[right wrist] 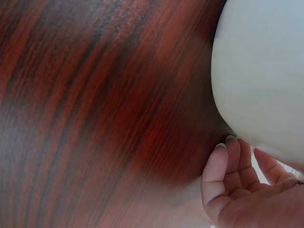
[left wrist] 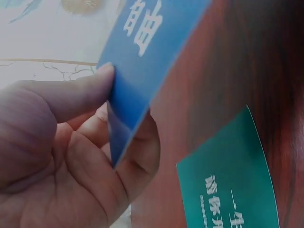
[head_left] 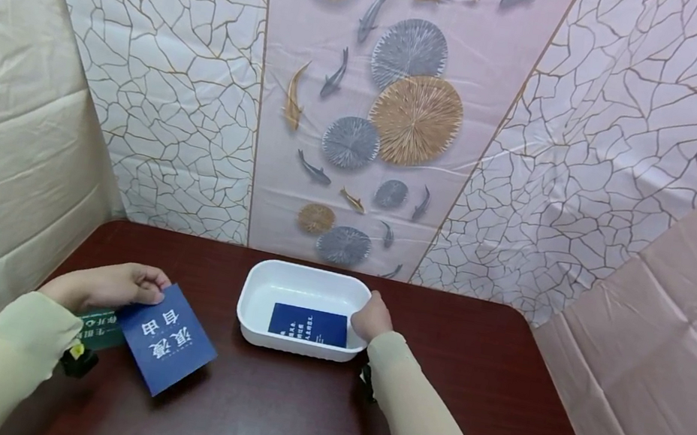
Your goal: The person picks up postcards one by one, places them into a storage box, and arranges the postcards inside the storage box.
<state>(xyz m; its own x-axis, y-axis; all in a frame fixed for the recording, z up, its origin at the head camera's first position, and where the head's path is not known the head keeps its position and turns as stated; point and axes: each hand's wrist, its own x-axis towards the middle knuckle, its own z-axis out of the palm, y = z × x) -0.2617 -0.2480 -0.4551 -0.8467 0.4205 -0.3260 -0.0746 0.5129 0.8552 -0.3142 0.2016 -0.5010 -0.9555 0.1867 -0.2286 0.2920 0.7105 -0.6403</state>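
My left hand pinches a blue card with white Chinese characters by one corner, between thumb and fingers. In the left wrist view the card tilts up off the table. Below it lies a green card with white characters, partly hidden by the left hand and the blue card. At the right end of a white plastic tray, my right hand holds the rim, its fingers bent against the outer wall. Inside the tray rests another dark blue card with white text.
A dark red-brown wooden table carries everything. Behind it hangs a patterned cloth with fish and round leaves, and plain beige cloth borders the left side. Similar cloth stands along the right.
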